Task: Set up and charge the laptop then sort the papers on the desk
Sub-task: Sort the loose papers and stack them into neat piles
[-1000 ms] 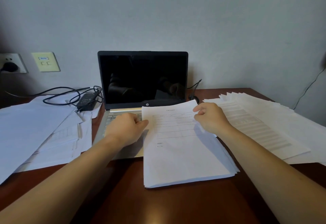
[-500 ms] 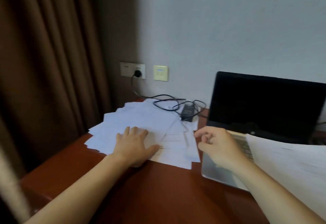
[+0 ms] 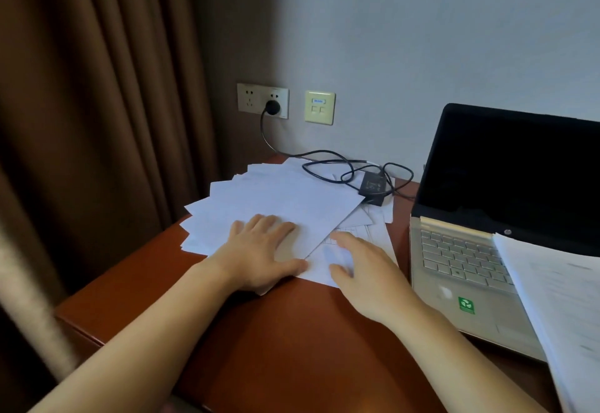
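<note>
The left grip (image 3: 259, 250) and the right grip (image 3: 367, 273) are bare hands. Behind each grip a bare wrist and a long bare forearm run back to the edge of view. Fingernails are too blurred to make out.

A brown curtain (image 3: 97, 120) hangs in vertical pleats across the left part of the view, from the top edge downward. To its right stands a plain pale grey-blue wall (image 3: 422, 39), which lies in shadow where it meets the curtain. Two plates are mounted low on this wall, side by side and apart. The left one is a wide silver-grey power outlet plate (image 3: 249, 98) with two socket groups. The right one is a square cream data plate (image 3: 319, 117) with a small blue label (image 3: 318, 101) above two small square ports. A pale blurred band (image 3: 29, 299) runs slantwise across the lower left corner, in front of the curtain; its nature cannot be determined.
</note>
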Demonstrator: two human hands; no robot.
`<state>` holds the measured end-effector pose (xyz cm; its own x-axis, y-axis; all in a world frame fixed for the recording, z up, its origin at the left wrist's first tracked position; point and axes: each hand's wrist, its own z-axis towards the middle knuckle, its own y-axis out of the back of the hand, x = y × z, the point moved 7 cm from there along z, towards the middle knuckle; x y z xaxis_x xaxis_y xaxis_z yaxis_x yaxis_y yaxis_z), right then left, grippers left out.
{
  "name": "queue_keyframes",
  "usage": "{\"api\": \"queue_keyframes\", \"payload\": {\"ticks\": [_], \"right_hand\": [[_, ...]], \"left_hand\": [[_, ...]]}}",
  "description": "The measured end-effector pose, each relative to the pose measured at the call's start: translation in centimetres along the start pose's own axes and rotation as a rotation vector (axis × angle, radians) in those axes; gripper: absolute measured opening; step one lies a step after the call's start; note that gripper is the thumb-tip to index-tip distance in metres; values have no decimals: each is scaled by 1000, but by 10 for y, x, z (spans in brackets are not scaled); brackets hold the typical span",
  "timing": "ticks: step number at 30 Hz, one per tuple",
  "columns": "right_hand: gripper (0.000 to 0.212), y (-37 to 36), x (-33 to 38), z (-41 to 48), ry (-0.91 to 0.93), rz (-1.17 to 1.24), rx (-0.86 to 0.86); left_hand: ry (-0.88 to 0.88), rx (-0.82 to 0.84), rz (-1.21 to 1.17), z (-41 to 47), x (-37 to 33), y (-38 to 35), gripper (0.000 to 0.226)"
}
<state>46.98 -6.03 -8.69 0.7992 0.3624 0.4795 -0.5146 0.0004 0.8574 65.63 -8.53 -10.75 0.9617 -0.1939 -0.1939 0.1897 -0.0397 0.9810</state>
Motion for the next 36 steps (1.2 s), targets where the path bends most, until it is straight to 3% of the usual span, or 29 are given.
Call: {"api": "queue_keyframes", "payload": {"ticks": [6, 11, 13, 17, 22, 26, 28, 30, 34, 36], "right_hand": [[58, -1, 8, -7, 69, 2, 26], [63, -5, 7, -5, 105, -6, -3], [65, -3, 5, -6, 96, -1, -12], [64, 1, 0, -5, 72, 1, -32], [49, 7, 1, -5, 60, -18, -73], [55, 13, -3, -2, -10, 53, -94], [61, 13, -4, -2, -49, 75, -78], [67, 12, -2, -2, -56, 76, -59], [72, 8, -2, -1, -72, 84, -28], [73, 6, -4, 0, -71, 82, -27]], "left_hand": [[51, 19, 110, -5, -26, 13, 58], [23, -130, 283, 9, -51, 3, 28], [-64, -192, 297, 11, -46, 1, 27], [-268, -159, 116, -3, -30, 8, 45], [-356, -459, 262, -12, -22, 28, 39], [-290, -810, 324, -32, -41, 55, 24], [-335, -881, 264, -39, -47, 56, 16], [-398, -780, 198, -37, -49, 48, 21], [-41, -306, 123, -10, -26, 25, 58], [33, -202, 86, -4, -20, 17, 53]]}}
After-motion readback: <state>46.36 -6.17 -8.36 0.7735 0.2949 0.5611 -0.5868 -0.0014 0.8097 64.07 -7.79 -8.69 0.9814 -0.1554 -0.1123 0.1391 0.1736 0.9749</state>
